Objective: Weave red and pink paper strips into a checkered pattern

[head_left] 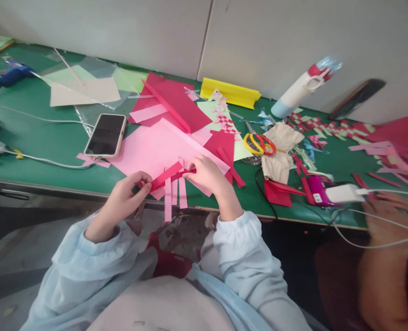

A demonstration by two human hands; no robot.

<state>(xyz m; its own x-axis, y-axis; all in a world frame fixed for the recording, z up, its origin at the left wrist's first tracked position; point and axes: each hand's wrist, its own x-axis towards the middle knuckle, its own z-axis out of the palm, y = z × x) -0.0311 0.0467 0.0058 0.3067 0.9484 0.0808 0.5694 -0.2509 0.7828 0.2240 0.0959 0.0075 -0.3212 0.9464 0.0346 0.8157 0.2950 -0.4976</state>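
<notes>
Between my hands, at the table's front edge, are red paper strips (pixel 167 175) crossed with several pink paper strips (pixel 168 200) that hang down. My left hand (pixel 130 195) pinches the left end of a red strip between thumb and fingers. At the other side my right hand (pixel 207 172) is closed, its thumb and fingertips on the right end of the red paper. Under and behind them lies a large pink paper sheet (pixel 138 147). Red paper sheets (pixel 193 110) and a folded red strip rest beyond it.
Left on the green table (pixel 52 177) are a phone (pixel 105 135), a cable and a blue glue gun (pixel 14 73). Scissors (pixel 259 143), a bottle (pixel 300 89), woven paper pieces (pixel 331 126) and a purple power block (pixel 316 189) stand or lie right. Another person's hand (pixel 390 214) is at far right.
</notes>
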